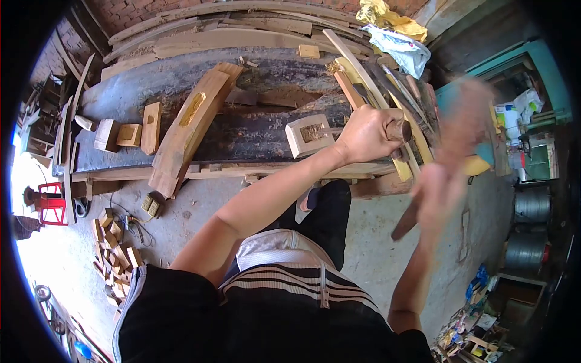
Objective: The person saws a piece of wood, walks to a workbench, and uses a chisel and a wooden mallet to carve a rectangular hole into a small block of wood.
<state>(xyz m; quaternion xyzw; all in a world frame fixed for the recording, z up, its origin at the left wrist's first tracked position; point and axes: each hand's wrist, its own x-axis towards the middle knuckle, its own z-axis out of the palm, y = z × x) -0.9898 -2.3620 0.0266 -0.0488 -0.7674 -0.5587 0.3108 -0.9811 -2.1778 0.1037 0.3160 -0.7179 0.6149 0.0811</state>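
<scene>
My left hand [370, 134] is closed around the wooden handle of a chisel [399, 130]. The chisel's blade points left, toward a rough recess in a pale wooden block [295, 140] on the dark workbench [254, 136]. Whether the tip touches the wood cannot be made out. To the right, my right hand [437, 193] is raised and smeared by motion, closed on a wooden mallet [465, 124]. The mallet's blurred head rises above the hand, and its handle sticks out below.
A long board with a chipped mortise [192, 118] lies across the bench, overhanging its front edge. Small blocks [129, 135] stand left of it. Long strips [375, 91] lie at the right. Offcuts [112, 248] and a cable [138, 222] are on the floor.
</scene>
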